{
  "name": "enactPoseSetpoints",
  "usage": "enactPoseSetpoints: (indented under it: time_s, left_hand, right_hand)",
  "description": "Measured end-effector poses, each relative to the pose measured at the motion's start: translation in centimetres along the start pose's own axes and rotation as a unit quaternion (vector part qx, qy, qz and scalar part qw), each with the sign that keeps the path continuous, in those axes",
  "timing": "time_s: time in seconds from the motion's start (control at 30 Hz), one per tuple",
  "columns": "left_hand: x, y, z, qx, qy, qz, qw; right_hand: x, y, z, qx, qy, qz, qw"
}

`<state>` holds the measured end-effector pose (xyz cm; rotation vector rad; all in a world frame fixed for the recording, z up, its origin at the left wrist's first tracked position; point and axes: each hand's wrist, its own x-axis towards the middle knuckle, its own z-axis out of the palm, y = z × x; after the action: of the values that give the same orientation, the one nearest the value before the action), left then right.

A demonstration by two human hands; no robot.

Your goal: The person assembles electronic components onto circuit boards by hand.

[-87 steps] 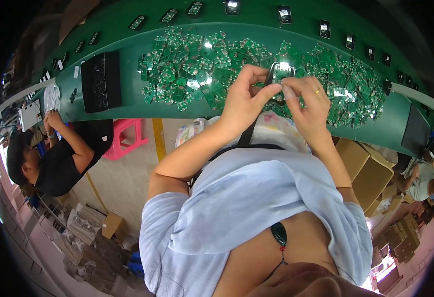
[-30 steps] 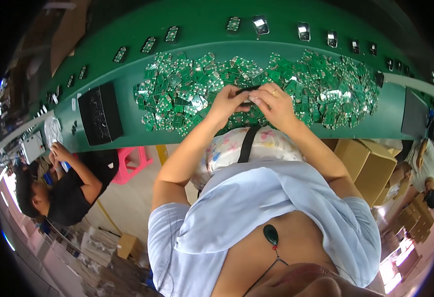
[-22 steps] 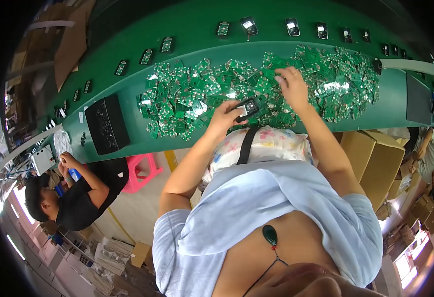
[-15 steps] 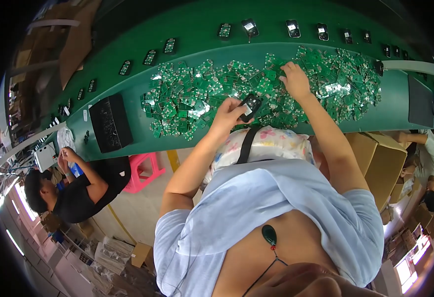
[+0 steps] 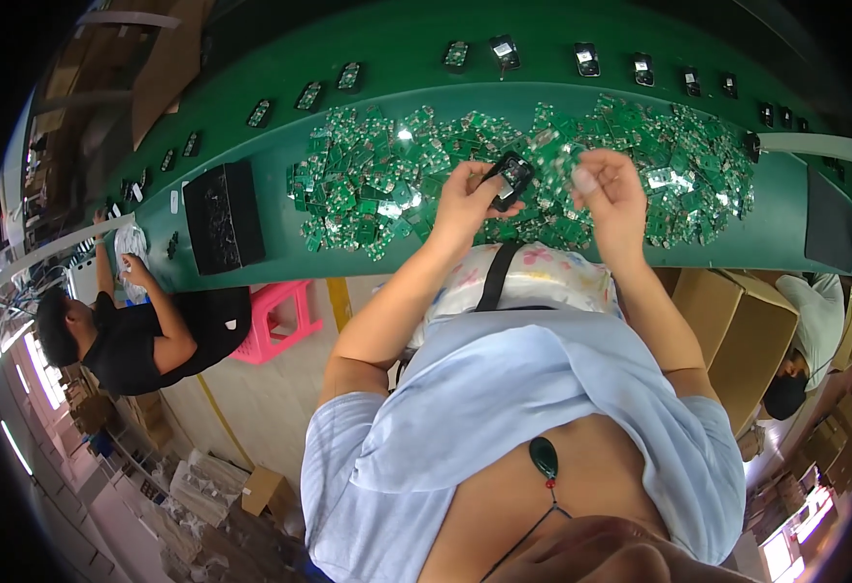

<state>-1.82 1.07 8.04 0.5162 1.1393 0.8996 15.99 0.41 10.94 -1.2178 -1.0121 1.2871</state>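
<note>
My left hand point(image 5: 464, 202) grips a small black plastic casing point(image 5: 513, 173) over the near side of the pile, its open inner side facing up. Just right of it, my right hand point(image 5: 614, 199) pinches a small green circuit board point(image 5: 560, 155), which is smeared by motion. Board and casing are a short way apart. Beneath and around both hands, a wide heap of loose green circuit boards point(image 5: 373, 160) covers the middle of the green worktop point(image 5: 285, 219).
A black bin point(image 5: 222, 219) with small dark parts stands at the left. Along the far green strip lie several black casings point(image 5: 586, 60), some with boards showing. A co-worker point(image 5: 144, 340) sits left by a pink stool point(image 5: 275, 321). Cardboard boxes point(image 5: 737, 316) stand right; another person point(image 5: 815, 316) is beyond.
My right hand has come back from the heap toward the casing, a circuit board now between its fingers. My left hand has shifted slightly right and away from me with the casing.
</note>
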Motion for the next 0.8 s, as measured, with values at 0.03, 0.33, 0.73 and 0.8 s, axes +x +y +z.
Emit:
enactPoseSetpoints:
  time_s: [0.03,0.33,0.73,0.8]
  left_hand:
    - [-0.1,0.1,0.2,-0.005,0.000,-0.003,1.000]
    - [-1.3,0.4,0.9,0.026,-0.039,0.035,0.998]
    - [-2.8,0.5,1.8,-0.012,-0.054,0.085,0.995]
    - [-2.6,0.5,1.8,0.020,-0.055,0.084,0.995]
  right_hand:
    - [-0.8,-0.4,0.5,0.036,-0.017,0.004,0.999]
    - [-1.9,0.6,1.6,0.079,-0.025,0.037,0.996]
    - [-3.0,1.4,1.3,0.004,0.004,0.055,0.998]
    - [-3.3,1.5,1.3,-0.029,-0.010,0.025,0.999]
